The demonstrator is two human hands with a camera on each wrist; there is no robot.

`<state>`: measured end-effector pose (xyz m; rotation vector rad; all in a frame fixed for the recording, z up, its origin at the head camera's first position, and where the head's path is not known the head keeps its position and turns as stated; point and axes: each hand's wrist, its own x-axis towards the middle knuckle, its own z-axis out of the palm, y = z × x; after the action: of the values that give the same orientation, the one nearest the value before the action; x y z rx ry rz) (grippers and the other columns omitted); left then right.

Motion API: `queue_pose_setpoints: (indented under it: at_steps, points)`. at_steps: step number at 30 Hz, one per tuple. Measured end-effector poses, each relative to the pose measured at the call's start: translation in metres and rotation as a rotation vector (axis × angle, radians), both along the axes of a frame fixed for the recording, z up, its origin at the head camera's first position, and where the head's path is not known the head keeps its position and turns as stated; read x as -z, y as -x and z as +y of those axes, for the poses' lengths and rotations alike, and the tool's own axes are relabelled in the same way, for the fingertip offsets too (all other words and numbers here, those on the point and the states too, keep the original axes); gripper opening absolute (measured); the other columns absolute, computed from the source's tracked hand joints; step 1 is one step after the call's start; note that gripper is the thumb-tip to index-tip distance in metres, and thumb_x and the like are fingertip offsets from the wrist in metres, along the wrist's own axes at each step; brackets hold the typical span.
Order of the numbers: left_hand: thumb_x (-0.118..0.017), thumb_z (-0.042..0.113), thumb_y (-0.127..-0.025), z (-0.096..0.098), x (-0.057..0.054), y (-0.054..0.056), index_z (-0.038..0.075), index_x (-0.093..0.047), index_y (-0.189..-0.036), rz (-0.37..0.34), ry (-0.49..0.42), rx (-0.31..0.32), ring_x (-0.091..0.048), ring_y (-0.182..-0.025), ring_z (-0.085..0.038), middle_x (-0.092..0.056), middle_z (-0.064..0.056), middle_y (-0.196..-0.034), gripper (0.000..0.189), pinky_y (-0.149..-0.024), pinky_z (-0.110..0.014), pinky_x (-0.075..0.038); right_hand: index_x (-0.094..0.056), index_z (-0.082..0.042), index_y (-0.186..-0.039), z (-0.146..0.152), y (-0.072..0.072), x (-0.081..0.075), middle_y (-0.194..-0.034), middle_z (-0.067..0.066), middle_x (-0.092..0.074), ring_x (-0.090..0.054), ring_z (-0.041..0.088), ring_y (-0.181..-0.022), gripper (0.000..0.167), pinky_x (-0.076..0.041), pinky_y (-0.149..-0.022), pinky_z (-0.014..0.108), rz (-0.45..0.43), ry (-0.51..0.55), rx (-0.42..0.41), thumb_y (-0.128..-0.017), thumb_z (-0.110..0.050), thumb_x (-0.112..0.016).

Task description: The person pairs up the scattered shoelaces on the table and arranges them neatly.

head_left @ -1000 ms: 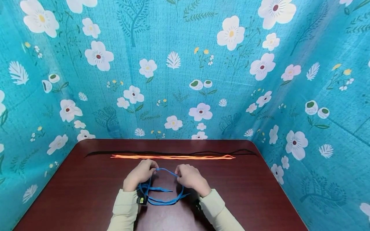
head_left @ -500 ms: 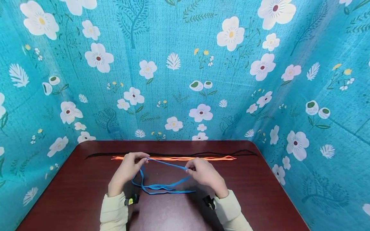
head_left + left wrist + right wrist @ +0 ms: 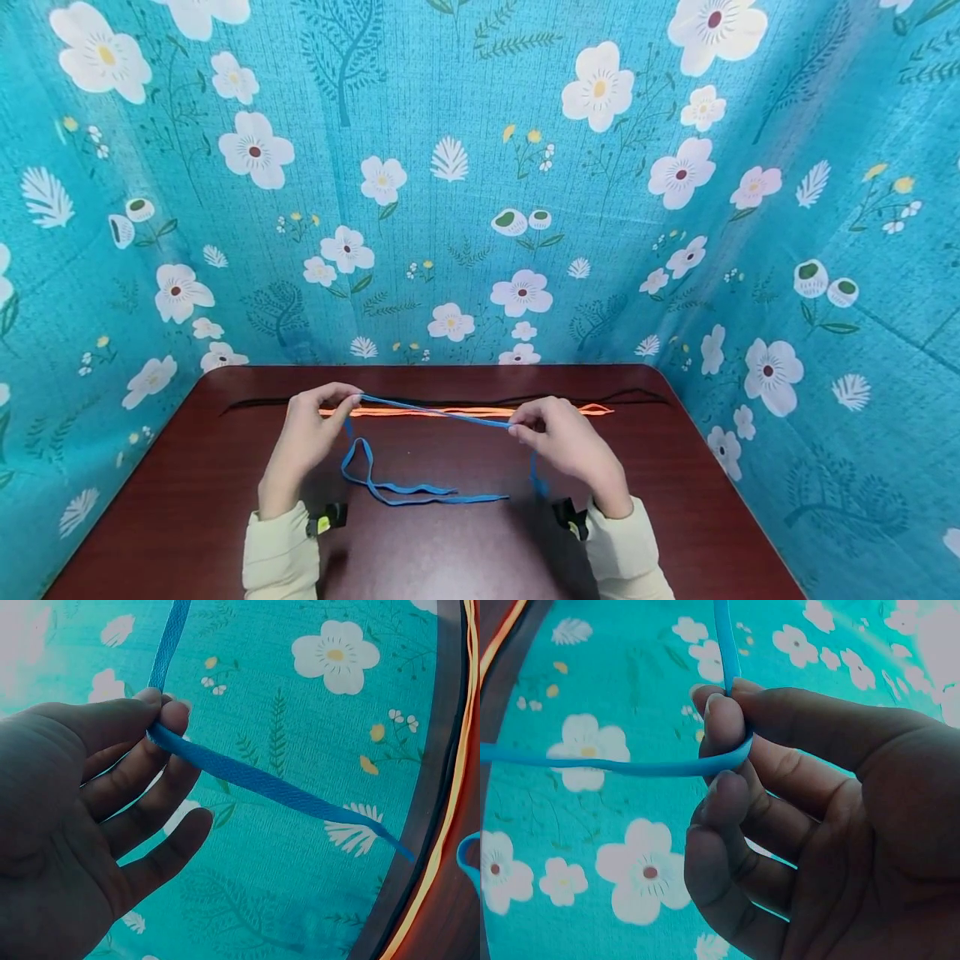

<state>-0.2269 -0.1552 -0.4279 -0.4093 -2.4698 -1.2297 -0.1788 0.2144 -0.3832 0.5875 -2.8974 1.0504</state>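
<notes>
A flat blue shoelace (image 3: 435,411) stretches nearly straight between my two hands above the table. My left hand (image 3: 309,433) pinches it between thumb and forefinger; in the left wrist view the blue shoelace (image 3: 255,782) bends at the fingertips and trails away. On the other side my right hand (image 3: 573,446) pinches the lace, a little lower and nearer. The right wrist view shows the blue shoelace (image 3: 637,766) folding over those fingers. From the left hand one length hangs down and lies in a loose bend on the table; a shorter length dangles below the right hand.
Behind the hands, orange laces (image 3: 465,412) lie straight across the dark red table (image 3: 435,550). A black lace (image 3: 630,395) runs along the far edge beside them. Blue floral cloth (image 3: 465,250) hangs around the back and sides.
Both hands have moved apart and the left has risen towards the far edge, pulling the blue shoelace from a slack curve into a taut span. Its loops on the table have opened out.
</notes>
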Motion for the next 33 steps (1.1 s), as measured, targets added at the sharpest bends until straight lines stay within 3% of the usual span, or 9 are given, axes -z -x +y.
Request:
queue_pose_setpoints:
  at_steps: [10, 16, 20, 26, 33]
  points:
    - [-0.067, 0.006, -0.098, -0.009, 0.000, -0.001, 0.003, -0.076, -0.112, 0.085, -0.019, -0.073, -0.064, -0.082, -0.019, -0.076, -0.011, -0.096, 0.017, -0.058, -0.024, -0.050, -0.077, -0.017, -0.093, 0.025, -0.003, -0.008, -0.076, -0.006, -0.067, -0.057, 0.009, -0.066, 0.006, -0.047, -0.061, 0.028, -0.001, 0.023, 0.084, -0.095, -0.013, -0.072]
    - [-0.061, 0.003, -0.101, -0.012, -0.001, -0.001, 0.002, -0.074, -0.115, 0.085, -0.040, -0.079, -0.062, -0.081, -0.023, -0.076, -0.013, -0.094, 0.020, -0.057, -0.024, -0.047, -0.078, -0.018, -0.096, 0.035, -0.004, -0.011, -0.076, -0.007, -0.066, -0.056, 0.012, -0.065, 0.007, -0.048, -0.061, 0.031, -0.007, 0.018, 0.145, -0.095, -0.014, -0.072]
    - [-0.061, 0.005, -0.101, -0.016, 0.000, -0.002, 0.004, -0.075, -0.115, 0.071, -0.067, -0.093, -0.059, -0.078, -0.018, -0.076, -0.012, -0.092, 0.020, -0.057, -0.024, -0.045, -0.078, -0.017, -0.098, 0.044, -0.004, -0.011, -0.079, -0.006, -0.067, -0.058, 0.014, -0.069, 0.008, -0.050, -0.064, 0.032, -0.017, 0.025, 0.157, -0.095, -0.013, -0.071]
    - [-0.066, 0.009, -0.099, -0.022, 0.002, -0.003, 0.005, -0.077, -0.111, 0.068, -0.096, -0.133, -0.058, -0.081, -0.001, -0.077, -0.012, -0.093, 0.017, -0.062, -0.017, -0.045, -0.078, -0.014, -0.100, 0.055, -0.005, -0.012, -0.081, -0.003, -0.068, -0.058, 0.019, -0.071, 0.008, -0.050, -0.063, 0.032, -0.021, 0.046, 0.172, -0.096, -0.013, -0.070]
    - [-0.073, 0.016, -0.095, -0.026, 0.001, -0.002, 0.008, -0.078, -0.101, 0.073, -0.096, -0.189, -0.058, -0.075, -0.004, -0.075, -0.006, -0.087, 0.010, -0.065, -0.017, -0.046, -0.078, -0.011, -0.102, 0.069, -0.006, -0.012, -0.089, 0.003, -0.072, -0.058, 0.019, -0.070, 0.010, -0.050, -0.062, 0.032, -0.028, 0.074, 0.202, -0.096, -0.013, -0.070]
